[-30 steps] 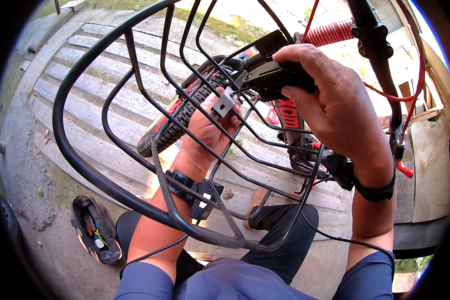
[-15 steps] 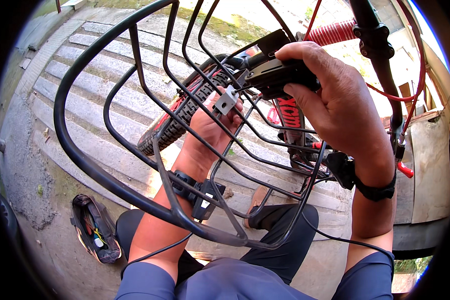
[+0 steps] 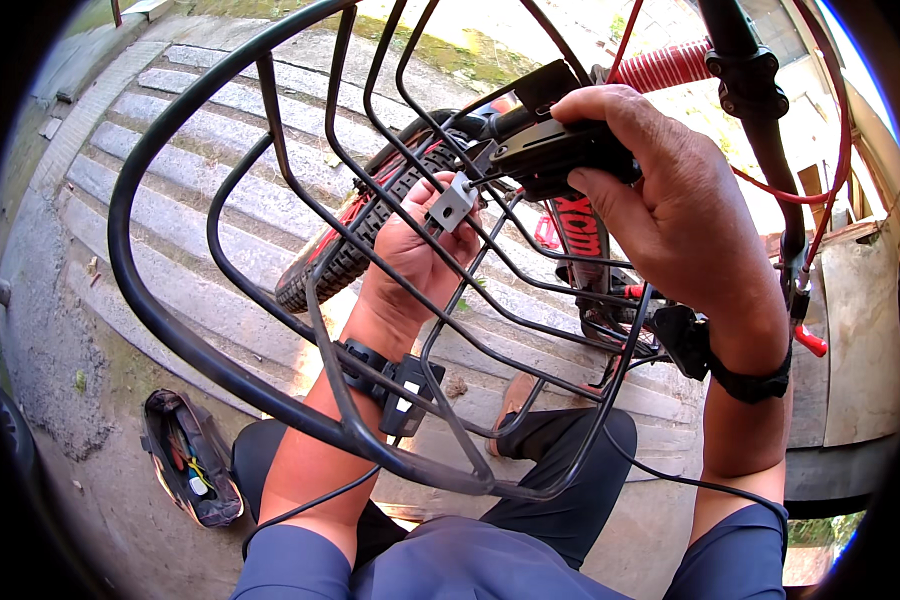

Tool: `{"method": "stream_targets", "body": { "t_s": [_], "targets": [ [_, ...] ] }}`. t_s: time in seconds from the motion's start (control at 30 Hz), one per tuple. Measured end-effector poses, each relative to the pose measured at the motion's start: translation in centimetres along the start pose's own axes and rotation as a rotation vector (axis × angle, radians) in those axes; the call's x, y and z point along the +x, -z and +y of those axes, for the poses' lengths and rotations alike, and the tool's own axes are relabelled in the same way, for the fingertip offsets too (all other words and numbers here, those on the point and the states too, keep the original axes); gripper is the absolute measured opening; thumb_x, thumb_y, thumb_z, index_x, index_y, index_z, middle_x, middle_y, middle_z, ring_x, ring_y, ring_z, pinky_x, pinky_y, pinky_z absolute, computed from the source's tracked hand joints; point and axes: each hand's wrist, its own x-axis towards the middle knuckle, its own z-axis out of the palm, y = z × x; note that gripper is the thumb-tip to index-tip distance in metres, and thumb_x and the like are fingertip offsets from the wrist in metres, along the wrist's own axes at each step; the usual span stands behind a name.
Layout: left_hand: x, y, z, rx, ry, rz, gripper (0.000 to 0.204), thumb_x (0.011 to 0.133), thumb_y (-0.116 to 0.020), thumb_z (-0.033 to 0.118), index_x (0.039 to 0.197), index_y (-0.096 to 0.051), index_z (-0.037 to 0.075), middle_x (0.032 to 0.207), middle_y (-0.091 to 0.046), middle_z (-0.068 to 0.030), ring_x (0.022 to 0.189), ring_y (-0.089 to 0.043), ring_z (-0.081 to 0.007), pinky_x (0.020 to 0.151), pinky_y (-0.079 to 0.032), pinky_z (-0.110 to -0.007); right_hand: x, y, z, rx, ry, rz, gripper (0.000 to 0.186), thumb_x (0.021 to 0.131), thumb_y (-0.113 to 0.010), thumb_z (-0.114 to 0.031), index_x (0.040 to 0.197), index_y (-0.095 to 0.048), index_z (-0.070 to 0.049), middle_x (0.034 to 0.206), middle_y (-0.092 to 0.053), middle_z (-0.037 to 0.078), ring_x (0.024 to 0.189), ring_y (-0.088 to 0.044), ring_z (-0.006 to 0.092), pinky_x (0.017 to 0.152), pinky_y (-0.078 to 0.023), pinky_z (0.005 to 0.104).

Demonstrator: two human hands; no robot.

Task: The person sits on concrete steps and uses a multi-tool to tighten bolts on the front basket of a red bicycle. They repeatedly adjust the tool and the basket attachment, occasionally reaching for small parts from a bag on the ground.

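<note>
Sunlit, ridged concrete (image 3: 165,215) fills the background on my feed, and against it the grey metal bracket (image 3: 457,195) sits just above the bicycle's knobbly tyre (image 3: 315,275), seen through the black wire basket (image 3: 122,215). My left hand (image 3: 402,248) curls its fingers closely round the bracket from behind; I can't tell whether the fingertips also pinch a nut back there. My right hand (image 3: 685,210) closes thumb and fingers on a black folding multi-tool (image 3: 560,155), whose bit points at the bracket. I can't make out whether it is fully seated: if it's shallow or tilted, turning it could slip, round the fastener or jab those fingers. If the left hand's hold loosens, the bracket could twist and small hardware drop through the wires. Farther out, the loose black cable (image 3: 670,475) by my right arm could snag on the basket or the handlebar (image 3: 770,165). The open tool bag (image 3: 225,490) lies well apart on the ground.
</note>
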Motion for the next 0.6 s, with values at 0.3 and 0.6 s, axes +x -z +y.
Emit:
{"method": "stream_targets", "body": {
  "t_s": [0.3,0.6],
  "targets": [
    [0.3,0.8,0.0,-0.007,0.050,0.018,0.027,0.101,-0.046,0.030,0.106,-0.055,0.004,0.089,-0.058,-0.0090,0.078,-0.056,-0.0159,0.066,-0.049,-0.024,0.0,0.0,-0.2,-0.002,-0.003,0.002,0.037,0.082,-0.063,0.007,0.116,-0.055,-0.004,0.095,-0.064,0.012,0.084,-0.065,0.0183,0.074,-0.051,0.0286],
    [0.4,1.1,0.3,0.012,0.078,-0.024,0.016,0.099,-0.048,0.022,0.105,-0.054,0.008,0.087,-0.060,-0.0071,0.076,-0.060,-0.0154,0.067,-0.051,-0.024,0.2,0.1,-0.3,0.011,-0.022,-0.011,0.037,0.082,-0.063,0.007,0.116,-0.055,-0.004,0.095,-0.064,0.012,0.085,-0.065,0.0178,0.075,-0.051,0.0284]
  ]
}}
